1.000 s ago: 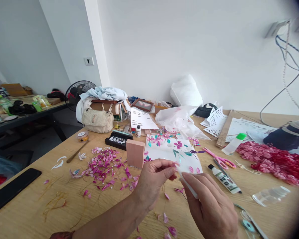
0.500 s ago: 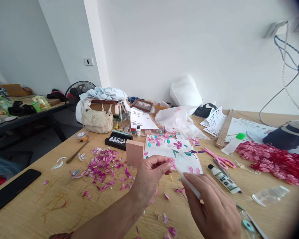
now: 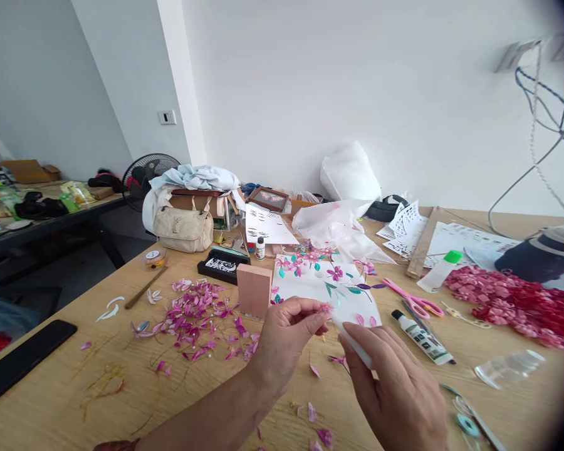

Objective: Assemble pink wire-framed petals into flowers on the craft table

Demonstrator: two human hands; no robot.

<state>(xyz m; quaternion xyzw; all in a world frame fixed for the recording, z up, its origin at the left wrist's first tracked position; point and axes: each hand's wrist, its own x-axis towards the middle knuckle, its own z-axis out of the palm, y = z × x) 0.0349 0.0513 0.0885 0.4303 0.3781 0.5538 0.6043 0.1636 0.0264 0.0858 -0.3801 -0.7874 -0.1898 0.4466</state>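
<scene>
My left hand (image 3: 289, 338) is closed, its thumb and fingertips pinching a small pink flower (image 3: 326, 308). My right hand (image 3: 395, 385) is wrapped round a slim white squeeze tube (image 3: 357, 346), most of which is hidden by the fingers. The tube's narrow tip points up and left, close beside the flower; whether they touch I cannot tell. Beyond both hands lies a white sheet (image 3: 305, 289) bearing pink flowers and teal and purple leaves. Loose pink petals (image 3: 314, 371) lie on the table beneath my hands.
A heap of magenta petals (image 3: 200, 313) spreads to the left, beside an upright wooden block (image 3: 254, 289). On the right are pink scissors (image 3: 418, 304), a white tube with a black cap (image 3: 423, 337), a green-capped bottle (image 3: 440, 272) and red-pink flower strands (image 3: 512, 300).
My right hand and the tube have shifted slightly left. The flower in my left hand has turned a little, and my left hand has barely moved.
</scene>
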